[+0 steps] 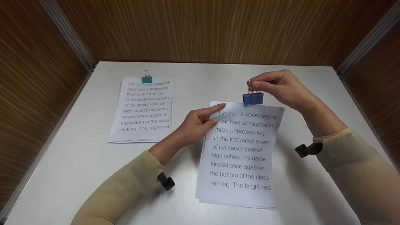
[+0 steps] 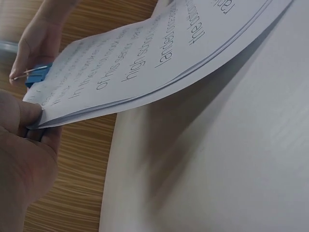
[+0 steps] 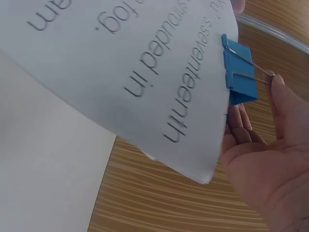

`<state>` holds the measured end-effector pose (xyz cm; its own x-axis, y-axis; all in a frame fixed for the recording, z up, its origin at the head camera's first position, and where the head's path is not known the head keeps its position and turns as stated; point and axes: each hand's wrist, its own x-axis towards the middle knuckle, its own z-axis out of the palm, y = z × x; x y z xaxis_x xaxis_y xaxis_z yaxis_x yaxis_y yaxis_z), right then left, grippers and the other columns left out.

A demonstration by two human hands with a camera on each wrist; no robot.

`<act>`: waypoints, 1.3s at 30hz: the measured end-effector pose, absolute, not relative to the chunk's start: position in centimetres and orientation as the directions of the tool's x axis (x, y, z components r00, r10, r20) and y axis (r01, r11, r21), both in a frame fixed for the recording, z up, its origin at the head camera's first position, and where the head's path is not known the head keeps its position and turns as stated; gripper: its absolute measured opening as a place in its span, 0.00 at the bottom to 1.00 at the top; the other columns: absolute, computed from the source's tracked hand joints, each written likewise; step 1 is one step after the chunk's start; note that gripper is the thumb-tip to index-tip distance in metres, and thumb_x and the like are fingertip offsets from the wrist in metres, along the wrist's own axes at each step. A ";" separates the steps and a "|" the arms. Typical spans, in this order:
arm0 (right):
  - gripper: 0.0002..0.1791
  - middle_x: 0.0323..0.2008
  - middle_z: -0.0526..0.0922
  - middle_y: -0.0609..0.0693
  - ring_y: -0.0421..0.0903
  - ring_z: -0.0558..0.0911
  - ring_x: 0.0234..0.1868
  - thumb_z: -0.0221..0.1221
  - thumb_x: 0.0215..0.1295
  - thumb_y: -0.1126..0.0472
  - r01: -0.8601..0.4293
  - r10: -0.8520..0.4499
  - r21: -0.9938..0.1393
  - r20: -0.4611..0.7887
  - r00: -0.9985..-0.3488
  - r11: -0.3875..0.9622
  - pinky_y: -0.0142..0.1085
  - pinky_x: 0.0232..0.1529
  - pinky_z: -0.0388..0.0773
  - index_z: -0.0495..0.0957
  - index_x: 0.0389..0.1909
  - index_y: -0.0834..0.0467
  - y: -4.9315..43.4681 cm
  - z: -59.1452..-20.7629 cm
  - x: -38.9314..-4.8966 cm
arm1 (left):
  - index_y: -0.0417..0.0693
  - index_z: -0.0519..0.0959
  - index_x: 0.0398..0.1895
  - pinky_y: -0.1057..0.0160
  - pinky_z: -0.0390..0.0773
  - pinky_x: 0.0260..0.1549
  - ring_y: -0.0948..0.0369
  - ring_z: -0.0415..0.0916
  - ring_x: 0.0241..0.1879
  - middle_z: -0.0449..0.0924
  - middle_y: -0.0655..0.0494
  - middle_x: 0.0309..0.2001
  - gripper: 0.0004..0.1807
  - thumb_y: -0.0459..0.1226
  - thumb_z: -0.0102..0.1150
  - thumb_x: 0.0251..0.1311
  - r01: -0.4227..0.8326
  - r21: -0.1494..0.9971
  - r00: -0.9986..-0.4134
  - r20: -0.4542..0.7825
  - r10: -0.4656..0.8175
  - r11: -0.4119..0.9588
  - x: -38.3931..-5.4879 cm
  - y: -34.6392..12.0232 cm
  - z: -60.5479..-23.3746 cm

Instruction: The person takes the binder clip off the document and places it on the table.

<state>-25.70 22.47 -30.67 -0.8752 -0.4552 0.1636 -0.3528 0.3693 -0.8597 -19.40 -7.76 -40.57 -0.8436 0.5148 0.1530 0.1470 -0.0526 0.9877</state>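
A stack of printed sheets (image 1: 242, 150) is held up at a tilt over the white table. My left hand (image 1: 198, 125) pinches its upper left edge, thumb on the printed face and other fingers behind, as the left wrist view shows. At the top edge sits a blue binder clip (image 1: 253, 99), its mouth over the paper. My right hand (image 1: 282, 87) pinches the clip's wire handles (image 3: 251, 67) between thumb and forefinger. In the right wrist view the remaining fingers (image 3: 240, 128) are bent behind the clip.
On the left of the white table (image 1: 78, 125) lies another printed stack (image 1: 143, 109), with a green binder clip (image 1: 147, 79) on its top edge. Wood-grain panels (image 1: 200, 31) enclose the table at the back and both sides.
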 end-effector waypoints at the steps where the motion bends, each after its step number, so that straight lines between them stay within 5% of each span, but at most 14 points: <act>1: 0.13 0.50 0.90 0.52 0.47 0.87 0.54 0.64 0.77 0.60 -0.356 -0.428 -0.863 0.186 -0.884 0.359 0.31 0.59 0.80 0.90 0.54 0.61 22.6 -30.6 -25.7 | 0.54 0.72 0.78 0.61 0.87 0.40 0.50 0.90 0.46 0.88 0.49 0.56 0.30 0.26 0.53 0.77 0.143 0.988 -0.844 0.150 0.516 -0.052 -19.4 -7.8 -40.6; 8: 0.14 0.50 0.90 0.51 0.46 0.86 0.52 0.64 0.77 0.58 -0.318 -0.222 -0.882 0.252 -0.942 0.349 0.30 0.59 0.80 0.89 0.56 0.60 24.9 -31.2 -26.2 | 0.55 0.72 0.78 0.63 0.86 0.39 0.50 0.90 0.46 0.89 0.49 0.55 0.30 0.27 0.54 0.77 0.127 0.990 -0.847 0.140 0.513 -0.061 -19.4 -8.0 -40.8; 19: 0.20 0.53 0.86 0.50 0.47 0.83 0.53 0.62 0.77 0.50 -0.093 -0.040 -0.915 0.084 -0.996 0.394 0.25 0.58 0.78 0.86 0.60 0.58 31.0 -35.7 -26.4 | 0.56 0.72 0.78 0.62 0.87 0.36 0.49 0.91 0.44 0.89 0.49 0.54 0.30 0.27 0.55 0.77 0.102 0.993 -0.863 0.117 0.491 -0.057 -19.8 -8.5 -41.2; 39: 0.31 0.54 0.85 0.41 0.35 0.83 0.56 0.58 0.77 0.40 0.089 0.028 -0.865 -0.087 -0.996 0.494 0.23 0.57 0.77 0.79 0.68 0.60 36.9 -39.9 -25.2 | 0.62 0.73 0.77 0.65 0.85 0.31 0.50 0.91 0.44 0.89 0.51 0.55 0.32 0.26 0.55 0.76 0.078 0.997 -0.896 0.083 0.437 -0.029 -20.2 -9.4 -41.8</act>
